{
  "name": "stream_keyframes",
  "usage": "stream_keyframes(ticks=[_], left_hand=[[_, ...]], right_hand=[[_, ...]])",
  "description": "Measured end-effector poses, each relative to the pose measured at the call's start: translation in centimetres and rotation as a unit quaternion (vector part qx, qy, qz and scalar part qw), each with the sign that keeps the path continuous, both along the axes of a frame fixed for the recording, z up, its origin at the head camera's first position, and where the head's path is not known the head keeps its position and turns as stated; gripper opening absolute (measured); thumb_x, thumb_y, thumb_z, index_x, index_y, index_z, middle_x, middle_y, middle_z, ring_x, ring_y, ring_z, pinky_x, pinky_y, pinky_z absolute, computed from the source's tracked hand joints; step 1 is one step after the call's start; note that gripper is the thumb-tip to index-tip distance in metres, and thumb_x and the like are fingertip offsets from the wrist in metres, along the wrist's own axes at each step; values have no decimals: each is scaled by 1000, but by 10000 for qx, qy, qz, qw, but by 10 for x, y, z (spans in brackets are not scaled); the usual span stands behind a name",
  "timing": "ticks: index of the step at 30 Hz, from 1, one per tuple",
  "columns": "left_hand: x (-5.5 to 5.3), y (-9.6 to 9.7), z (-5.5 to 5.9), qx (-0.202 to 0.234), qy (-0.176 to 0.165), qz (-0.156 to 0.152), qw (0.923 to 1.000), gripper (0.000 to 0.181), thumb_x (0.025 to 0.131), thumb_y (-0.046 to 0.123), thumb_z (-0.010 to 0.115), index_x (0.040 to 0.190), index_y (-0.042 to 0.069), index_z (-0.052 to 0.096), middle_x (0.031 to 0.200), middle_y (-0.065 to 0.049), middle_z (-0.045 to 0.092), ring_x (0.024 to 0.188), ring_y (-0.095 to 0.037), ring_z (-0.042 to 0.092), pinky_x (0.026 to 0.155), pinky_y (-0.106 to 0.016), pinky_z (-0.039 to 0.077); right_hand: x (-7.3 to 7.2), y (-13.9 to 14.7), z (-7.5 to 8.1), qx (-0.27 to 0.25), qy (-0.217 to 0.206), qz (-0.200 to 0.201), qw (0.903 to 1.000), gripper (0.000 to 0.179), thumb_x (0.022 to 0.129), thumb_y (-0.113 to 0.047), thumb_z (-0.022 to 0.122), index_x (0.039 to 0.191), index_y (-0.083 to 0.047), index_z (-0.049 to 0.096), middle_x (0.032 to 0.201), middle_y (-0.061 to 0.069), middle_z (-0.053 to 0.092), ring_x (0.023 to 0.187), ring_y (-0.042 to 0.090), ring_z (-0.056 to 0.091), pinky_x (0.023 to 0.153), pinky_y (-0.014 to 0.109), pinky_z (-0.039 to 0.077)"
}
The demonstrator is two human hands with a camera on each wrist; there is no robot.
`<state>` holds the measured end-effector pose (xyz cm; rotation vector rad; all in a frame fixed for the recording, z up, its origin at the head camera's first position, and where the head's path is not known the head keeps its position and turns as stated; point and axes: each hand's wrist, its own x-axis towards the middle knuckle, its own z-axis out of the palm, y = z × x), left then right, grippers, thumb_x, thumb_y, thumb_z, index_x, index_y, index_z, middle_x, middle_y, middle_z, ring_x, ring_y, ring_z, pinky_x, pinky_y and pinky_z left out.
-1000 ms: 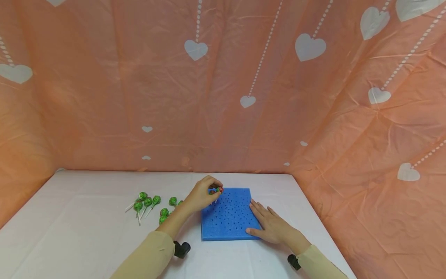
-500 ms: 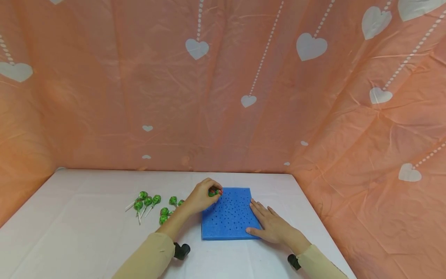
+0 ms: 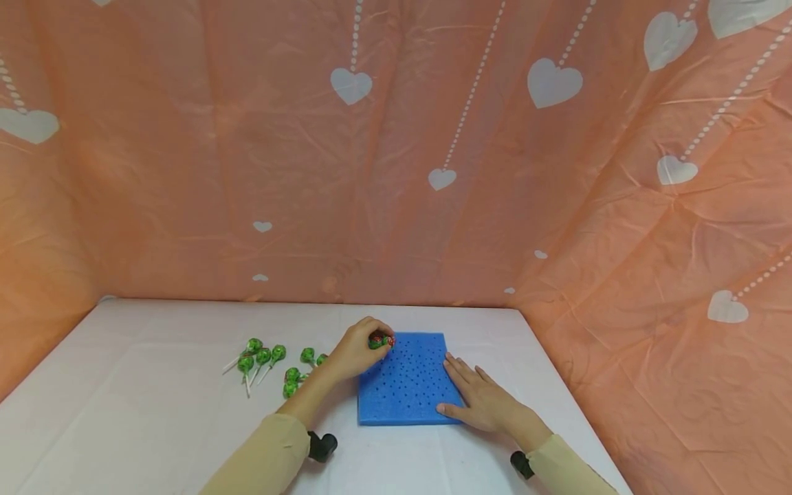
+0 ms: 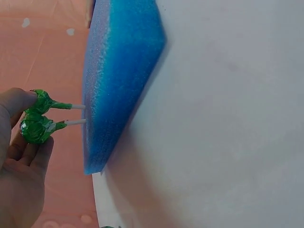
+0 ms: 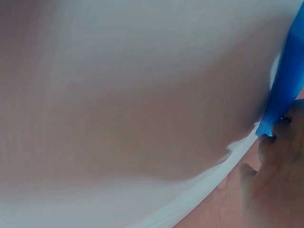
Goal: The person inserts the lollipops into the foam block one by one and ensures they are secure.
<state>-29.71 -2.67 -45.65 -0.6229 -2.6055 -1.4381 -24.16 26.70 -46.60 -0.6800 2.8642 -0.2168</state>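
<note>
An orange, crumpled plastic sheet backdrop printed with pale hearts (image 3: 284,151) rises behind everything. In front of it spreads a wide table under a white cloth (image 3: 155,419), and on that lies a flat, square blue foam block (image 3: 414,395), its top dotted with small dark holes.

The right hand (image 3: 479,399) lies flat along the block's right side with its fingers extended, holding nothing. The left hand (image 3: 359,349) is curled at the far left corner in a narrow grip, thumb against a round lollipop in green and red wrapping (image 4: 43,101). Just beside it, within the curve of the same fingers, is a second green-wrapped lollipop (image 4: 36,129); whether that one is also gripped I cannot tell. More green lollipops (image 3: 262,357) lie loose on the cloth to the left, some partly hidden by the left forearm.

Smallest are the thin white sticks (image 4: 77,107), both meeting the foam's top; how deep they sit is hidden. A slanted push could, I judge, bend a stick or tear the foam. With the two heads crowded together, a careless finger might knock the neighbour askew. Should the right hand ease off, the light-looking block could slide or lift with a tug at that corner
</note>
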Motion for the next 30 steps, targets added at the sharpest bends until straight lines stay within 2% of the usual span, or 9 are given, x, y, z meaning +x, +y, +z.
stream_keyframes(ticks=[8, 14, 19, 24, 30], left_hand=[[1, -1, 0, 39, 133, -14, 9999, 27, 90, 6, 74, 117, 8, 68, 117, -6, 65, 111, -23, 63, 97, -42, 57], [1, -1, 0, 5, 60, 99, 9999, 29, 92, 11, 73, 120, 9, 67, 117, -2, 64, 107, -18, 62, 96, -39, 57], [2, -4, 3, 116, 178, 128, 9997, 28, 93, 9, 71, 120, 7, 67, 116, -4, 65, 106, -21, 64, 97, -44, 56], [7, -12, 10, 263, 309, 186, 9990, 26, 93, 8, 70, 120, 7, 67, 116, -6, 66, 111, -24, 64, 99, -46, 54], [11, -30, 17, 354, 519, 327, 9975, 26, 94, 9, 69, 120, 9, 66, 117, -6, 68, 109, -23, 63, 94, -47, 55]], right_hand=[[-1, -1, 0, -46, 37, 56, 10000, 93, 97, -69, 45, 162, -8, 18, 172, 8, 13, 157, 34, 19, 125, 62, 20], [0, -1, -1, -10, 45, 69, 10000, 94, 97, -69, 45, 162, -8, 18, 171, 8, 13, 157, 34, 19, 125, 61, 20], [0, -1, -2, 15, 17, 14, 10000, 94, 96, -70, 45, 162, -9, 18, 172, 6, 13, 157, 32, 19, 125, 60, 20], [0, -1, -2, 6, 1, 47, 10000, 94, 96, -70, 45, 162, -8, 18, 171, 7, 14, 157, 32, 19, 125, 61, 20], [0, -1, -1, 7, 52, 43, 10000, 93, 96, -69, 45, 162, -8, 19, 171, 7, 14, 157, 33, 19, 126, 60, 20]])
